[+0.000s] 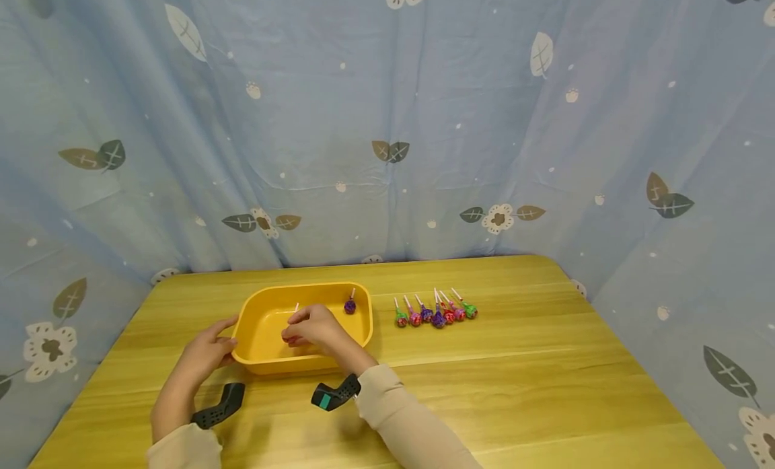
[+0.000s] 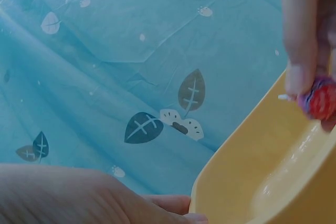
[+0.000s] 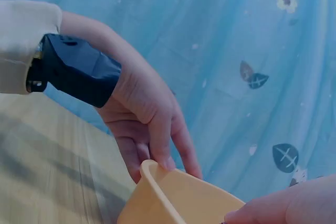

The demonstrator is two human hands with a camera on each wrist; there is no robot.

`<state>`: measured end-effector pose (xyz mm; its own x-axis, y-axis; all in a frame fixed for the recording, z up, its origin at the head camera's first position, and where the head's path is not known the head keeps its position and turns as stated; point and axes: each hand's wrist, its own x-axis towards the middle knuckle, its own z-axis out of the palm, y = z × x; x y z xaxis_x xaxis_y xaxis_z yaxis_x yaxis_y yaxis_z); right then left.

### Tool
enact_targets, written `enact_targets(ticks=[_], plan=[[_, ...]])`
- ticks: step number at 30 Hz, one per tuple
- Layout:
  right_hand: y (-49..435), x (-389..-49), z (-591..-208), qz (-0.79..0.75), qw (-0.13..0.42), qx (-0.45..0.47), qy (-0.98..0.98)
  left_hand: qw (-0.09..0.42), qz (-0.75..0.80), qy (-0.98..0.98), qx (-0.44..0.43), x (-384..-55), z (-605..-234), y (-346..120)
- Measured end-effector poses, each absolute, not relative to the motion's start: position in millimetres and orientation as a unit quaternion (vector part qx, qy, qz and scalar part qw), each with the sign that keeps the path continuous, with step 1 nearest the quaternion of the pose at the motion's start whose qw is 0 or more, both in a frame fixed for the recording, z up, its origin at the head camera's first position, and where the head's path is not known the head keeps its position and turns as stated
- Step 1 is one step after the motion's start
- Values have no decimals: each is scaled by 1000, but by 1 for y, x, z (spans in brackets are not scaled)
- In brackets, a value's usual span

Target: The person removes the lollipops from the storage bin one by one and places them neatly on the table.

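Note:
A yellow plastic bin (image 1: pixel 303 367) stands on the left of the table. My left hand (image 1: pixel 206 351) grips its left end, the thumb over the rim and the other fingers outside, as the right wrist view shows. My right hand (image 1: pixel 317 326) reaches down inside the bin and pinches a lollipop (image 2: pixel 321 99) with a red and purple wrapper. A short piece of its white stick sticks out beside the fingers in the left wrist view. Another lollipop (image 1: pixel 350 306), wrapped in purple, leans at the bin's right end with its stick up.
To the right of the bin lies a row of several lollipops (image 1: pixel 438 318) in green, pink, purple and red wrappers, their sticks pointing away from me. A patterned blue curtain (image 1: pixel 387 119) hangs behind the wooden table (image 1: pixel 545 388). Black devices (image 1: pixel 220 407) are strapped to both wrists.

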<state>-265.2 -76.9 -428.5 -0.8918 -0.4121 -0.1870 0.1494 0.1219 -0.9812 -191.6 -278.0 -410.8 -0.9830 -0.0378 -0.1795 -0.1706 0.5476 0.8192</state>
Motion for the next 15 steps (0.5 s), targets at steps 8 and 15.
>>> enact_targets(ticks=[8,15], plan=[[-49,-261,-428,-646,197,-118,728,70,476,875,-57,-192,-413,-280],[-24,-261,-422,-653,190,-138,720,71,477,874,-56,-192,-413,-280]])
